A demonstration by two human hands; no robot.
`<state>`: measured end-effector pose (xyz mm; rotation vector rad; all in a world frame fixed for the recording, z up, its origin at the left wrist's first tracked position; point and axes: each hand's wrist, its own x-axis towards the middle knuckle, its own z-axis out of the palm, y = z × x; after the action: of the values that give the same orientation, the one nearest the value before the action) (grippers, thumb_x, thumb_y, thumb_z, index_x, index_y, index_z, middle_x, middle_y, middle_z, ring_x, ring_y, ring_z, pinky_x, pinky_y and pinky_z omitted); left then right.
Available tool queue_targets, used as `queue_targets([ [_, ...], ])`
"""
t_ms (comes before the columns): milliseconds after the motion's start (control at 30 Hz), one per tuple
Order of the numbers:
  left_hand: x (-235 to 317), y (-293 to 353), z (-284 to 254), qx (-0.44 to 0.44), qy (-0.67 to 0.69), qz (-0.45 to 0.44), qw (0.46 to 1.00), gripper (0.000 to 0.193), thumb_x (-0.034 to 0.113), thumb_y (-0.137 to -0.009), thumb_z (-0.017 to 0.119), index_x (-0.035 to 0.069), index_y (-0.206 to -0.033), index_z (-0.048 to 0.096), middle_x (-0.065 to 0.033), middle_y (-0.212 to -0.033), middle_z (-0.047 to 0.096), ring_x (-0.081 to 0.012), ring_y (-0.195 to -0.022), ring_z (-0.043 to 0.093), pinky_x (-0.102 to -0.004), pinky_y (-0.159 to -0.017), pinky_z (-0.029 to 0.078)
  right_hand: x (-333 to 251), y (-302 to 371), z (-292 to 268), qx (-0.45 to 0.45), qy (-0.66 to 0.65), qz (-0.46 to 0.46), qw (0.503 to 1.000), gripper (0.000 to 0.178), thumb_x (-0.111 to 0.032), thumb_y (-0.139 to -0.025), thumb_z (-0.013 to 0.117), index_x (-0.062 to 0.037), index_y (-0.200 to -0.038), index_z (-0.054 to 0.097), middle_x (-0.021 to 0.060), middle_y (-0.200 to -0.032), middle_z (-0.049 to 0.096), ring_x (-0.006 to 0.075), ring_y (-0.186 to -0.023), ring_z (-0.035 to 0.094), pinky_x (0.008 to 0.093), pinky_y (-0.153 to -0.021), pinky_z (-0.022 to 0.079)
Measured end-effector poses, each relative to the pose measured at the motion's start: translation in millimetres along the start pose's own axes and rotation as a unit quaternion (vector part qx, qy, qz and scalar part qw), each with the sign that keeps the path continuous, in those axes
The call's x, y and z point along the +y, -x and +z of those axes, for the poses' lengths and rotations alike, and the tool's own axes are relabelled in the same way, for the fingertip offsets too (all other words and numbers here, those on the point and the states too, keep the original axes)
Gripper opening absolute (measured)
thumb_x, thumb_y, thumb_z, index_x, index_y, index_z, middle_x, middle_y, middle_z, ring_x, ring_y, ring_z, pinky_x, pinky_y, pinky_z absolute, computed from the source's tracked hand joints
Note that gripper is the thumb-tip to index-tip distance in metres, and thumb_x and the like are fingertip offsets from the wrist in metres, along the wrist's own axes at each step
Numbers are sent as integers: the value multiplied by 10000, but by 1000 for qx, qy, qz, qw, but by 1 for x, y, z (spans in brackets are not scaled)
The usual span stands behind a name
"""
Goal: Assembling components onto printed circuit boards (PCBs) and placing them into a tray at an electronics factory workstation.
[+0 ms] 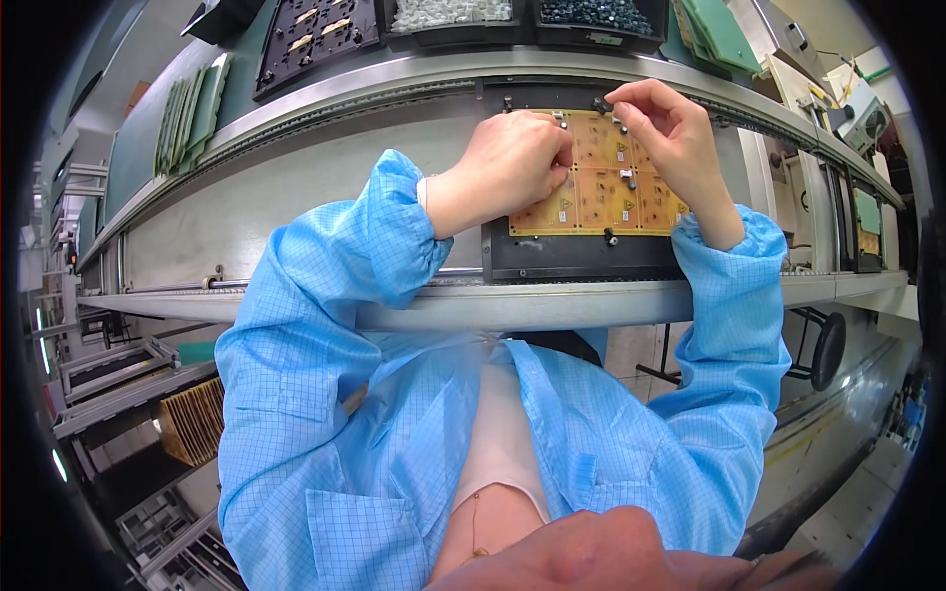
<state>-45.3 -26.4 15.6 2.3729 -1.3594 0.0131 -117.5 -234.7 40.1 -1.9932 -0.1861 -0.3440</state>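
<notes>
A yellow-orange circuit board panel (599, 202), divided into several sections, lies in a black carrier frame (581, 261) on the conveyor. My left hand (512, 156) rests over the panel's left part with fingers curled inward; its fingertips are hidden, and so is anything in them. Over the upper right part of the panel is my right hand (672, 133), thumb and index finger drawn together near the top edge. Whatever it may pinch is too small to make out. A small white component (626, 173) stands mid-panel. Black clamp knobs (611, 237) sit along the panel's edge.
Behind the conveyor rail (414, 79) stand a bin of white parts (453, 14) and a bin of dark blue parts (601, 16). A black tray (317, 37) holds more pieces. Green sheets lean at the left (192, 113) and back right (717, 34). A metal edge (532, 307) runs before me.
</notes>
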Motion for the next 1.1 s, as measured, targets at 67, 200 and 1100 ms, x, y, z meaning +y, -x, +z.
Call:
queue_targets([
  [67, 2, 3, -3, -4, -10, -11, 1000, 165, 178, -806, 595, 115, -865, 736, -76, -902, 680, -329, -873, 657, -445, -731, 539, 1, 0, 3, 2, 0, -4, 1000, 166, -92, -970, 617, 8, -1089, 674, 14, -960, 671, 64, -877, 606, 210, -805, 487],
  [200, 4, 12, -3, 46, -63, 7, 997, 136, 184, -808, 610, 117, -824, 728, -49, -890, 673, -287, -902, 648, -421, -745, 505, 3, -1, 9, -2, -5, -11, 1000, 166, -90, -974, 615, 8, -1096, 672, 16, -968, 675, 68, -888, 612, 211, -811, 490],
  [1100, 13, 27, -1, 141, -67, 179, 971, 119, 150, -730, 686, 104, -839, 676, -46, -986, 586, -210, -964, 553, -366, -797, 420, 12, 42, -33, -82, -267, 181, 943, 212, -68, -979, 607, 25, -1168, 583, 136, -1037, 708, 168, -933, 699, 291, -854, 582],
])
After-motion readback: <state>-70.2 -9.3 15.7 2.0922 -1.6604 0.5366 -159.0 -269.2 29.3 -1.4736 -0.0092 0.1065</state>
